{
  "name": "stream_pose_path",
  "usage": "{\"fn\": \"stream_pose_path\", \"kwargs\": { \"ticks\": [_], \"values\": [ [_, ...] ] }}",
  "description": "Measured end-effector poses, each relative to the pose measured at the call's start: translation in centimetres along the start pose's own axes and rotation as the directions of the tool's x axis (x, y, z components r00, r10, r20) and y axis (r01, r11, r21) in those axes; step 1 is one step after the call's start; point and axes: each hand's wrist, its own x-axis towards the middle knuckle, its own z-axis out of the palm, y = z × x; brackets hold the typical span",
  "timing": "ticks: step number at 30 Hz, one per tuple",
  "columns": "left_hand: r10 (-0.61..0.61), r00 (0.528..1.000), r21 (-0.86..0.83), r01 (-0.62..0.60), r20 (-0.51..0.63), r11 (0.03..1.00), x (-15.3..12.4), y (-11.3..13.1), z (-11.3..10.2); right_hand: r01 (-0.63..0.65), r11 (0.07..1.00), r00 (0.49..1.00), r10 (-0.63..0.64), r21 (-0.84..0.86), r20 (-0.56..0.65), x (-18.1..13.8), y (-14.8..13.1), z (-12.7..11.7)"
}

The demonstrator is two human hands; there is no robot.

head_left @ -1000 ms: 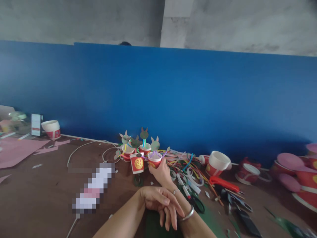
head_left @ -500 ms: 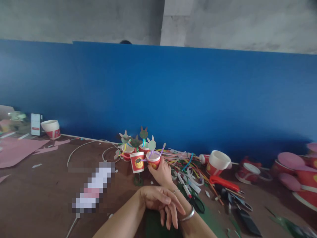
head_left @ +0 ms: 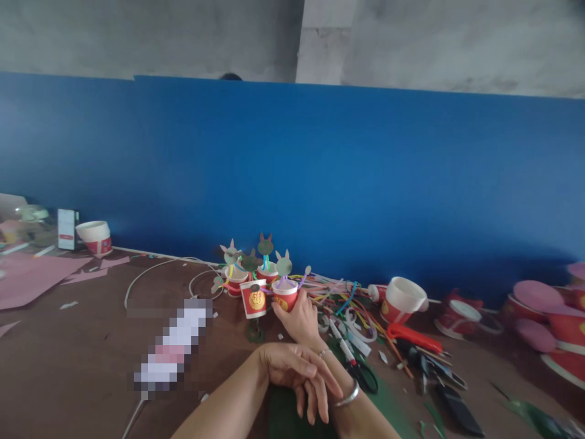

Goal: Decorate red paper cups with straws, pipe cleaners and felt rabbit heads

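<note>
My right hand reaches forward and is closed round a small red paper cup with purple straws and a paper bunny head sticking out of it. The cup stands on the brown table beside another red cup and two more decorated cups behind. My left hand lies loosely over my right forearm, fingers stretched out, holding nothing. A silver bangle is on my right wrist.
A heap of coloured straws, a tipped white cup, a red cutter and scissors lie to the right. Pink-topped red cups stand far right. Pink paper, a cable and a blue partition behind.
My right hand has shifted the cup slightly left and back, and its bunny top has swayed. My left hand has stayed on the forearm.
</note>
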Motion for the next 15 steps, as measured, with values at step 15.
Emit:
{"fn": "stream_pose_path", "kwargs": {
  "ticks": [15],
  "values": [
    [0.008,1.0,-0.015,-0.008,0.014,1.0,-0.01,0.16,-0.08,0.051,0.999,0.999,-0.051,0.002,-0.015,0.04,0.68,0.56]
  ]
}}
